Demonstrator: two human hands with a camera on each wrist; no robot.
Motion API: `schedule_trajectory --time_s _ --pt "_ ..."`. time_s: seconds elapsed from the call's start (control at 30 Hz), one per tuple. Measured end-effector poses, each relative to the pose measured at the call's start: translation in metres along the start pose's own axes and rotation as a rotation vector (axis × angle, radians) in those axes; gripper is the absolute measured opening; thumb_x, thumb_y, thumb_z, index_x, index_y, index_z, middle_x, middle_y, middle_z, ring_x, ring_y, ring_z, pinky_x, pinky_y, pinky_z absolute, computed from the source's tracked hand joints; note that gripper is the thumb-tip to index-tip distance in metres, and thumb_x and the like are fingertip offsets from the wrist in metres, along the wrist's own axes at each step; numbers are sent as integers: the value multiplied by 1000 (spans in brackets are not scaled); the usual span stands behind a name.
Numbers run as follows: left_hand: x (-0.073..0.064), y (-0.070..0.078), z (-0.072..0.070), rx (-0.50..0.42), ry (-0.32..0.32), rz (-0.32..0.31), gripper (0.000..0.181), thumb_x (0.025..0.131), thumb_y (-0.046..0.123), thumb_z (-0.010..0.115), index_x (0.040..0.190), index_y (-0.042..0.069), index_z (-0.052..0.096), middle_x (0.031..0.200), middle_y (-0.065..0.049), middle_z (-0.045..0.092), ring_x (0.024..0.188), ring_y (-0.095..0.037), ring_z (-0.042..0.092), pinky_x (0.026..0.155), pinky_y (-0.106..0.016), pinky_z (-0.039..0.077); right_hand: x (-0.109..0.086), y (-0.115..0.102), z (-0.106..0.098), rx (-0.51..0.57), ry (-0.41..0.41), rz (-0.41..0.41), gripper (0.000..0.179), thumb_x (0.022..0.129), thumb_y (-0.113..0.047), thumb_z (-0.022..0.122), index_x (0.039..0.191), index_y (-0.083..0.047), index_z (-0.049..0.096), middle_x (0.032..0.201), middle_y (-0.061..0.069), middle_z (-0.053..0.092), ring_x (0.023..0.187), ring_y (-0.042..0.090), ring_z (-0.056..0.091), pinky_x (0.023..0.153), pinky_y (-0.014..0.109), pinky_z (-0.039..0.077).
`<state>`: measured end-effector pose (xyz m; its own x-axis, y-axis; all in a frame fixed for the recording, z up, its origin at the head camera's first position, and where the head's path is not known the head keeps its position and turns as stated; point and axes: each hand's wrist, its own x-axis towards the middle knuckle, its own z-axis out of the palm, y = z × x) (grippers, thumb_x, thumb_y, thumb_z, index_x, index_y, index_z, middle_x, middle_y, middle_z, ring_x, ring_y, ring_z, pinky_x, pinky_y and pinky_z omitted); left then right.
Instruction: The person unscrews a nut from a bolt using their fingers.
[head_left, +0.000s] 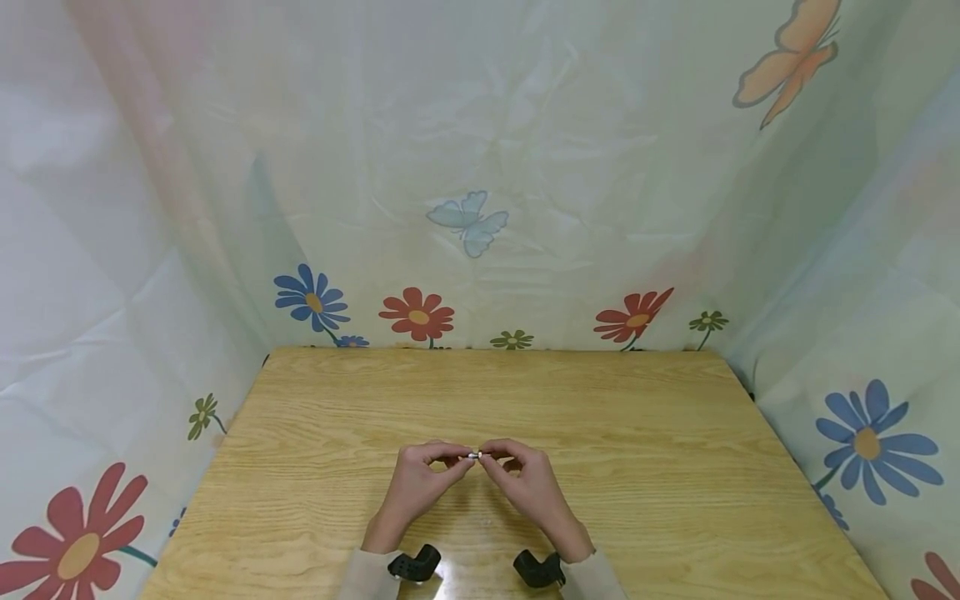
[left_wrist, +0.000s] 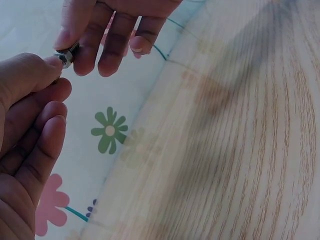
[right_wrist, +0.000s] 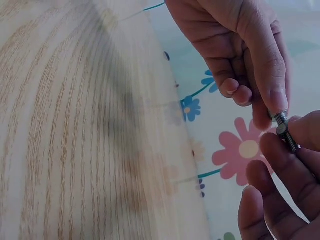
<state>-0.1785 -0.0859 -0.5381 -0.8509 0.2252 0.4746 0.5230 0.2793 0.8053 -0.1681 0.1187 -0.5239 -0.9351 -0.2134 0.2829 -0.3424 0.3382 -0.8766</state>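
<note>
A small metal bolt with dark threads is held between both hands above the wooden table. My left hand pinches one end with thumb and forefinger. From the other side my right hand grips it between thumb and fingertips. In the right wrist view, a hex nut sits partway along the threads, right at the right fingertips. The left wrist view shows the same bright nut beside the left thumb tip, with threads running on toward the right hand. The fingertips hide both ends.
The wooden table spreads out around the hands. Floral fabric with butterflies hangs behind it and along both sides. A black wrist mount is on the left wrist, and another black mount is on the right.
</note>
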Motion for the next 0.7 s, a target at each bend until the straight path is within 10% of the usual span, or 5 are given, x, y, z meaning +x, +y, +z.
schedule_trajectory --time_s 0.43,0.7 --pt "-1 1 -1 -7 -7 -9 9 91 13 80 98 17 82 85 4 78 73 -5 69 67 -33 61 -1 3 0 34 -1 -155 23 95 -7 73 117 -9 73 117 8 72 108 29 69 79 31 61" --pt "-1 4 -1 -20 19 -11 11 90 13 81 98 20 82 86 5 78 75 -8 70 67 -35 61 -1 -3 -1 17 33 9 26 101 -24 68 125 -13 73 111 6 76 99 16 71 81 28 59"
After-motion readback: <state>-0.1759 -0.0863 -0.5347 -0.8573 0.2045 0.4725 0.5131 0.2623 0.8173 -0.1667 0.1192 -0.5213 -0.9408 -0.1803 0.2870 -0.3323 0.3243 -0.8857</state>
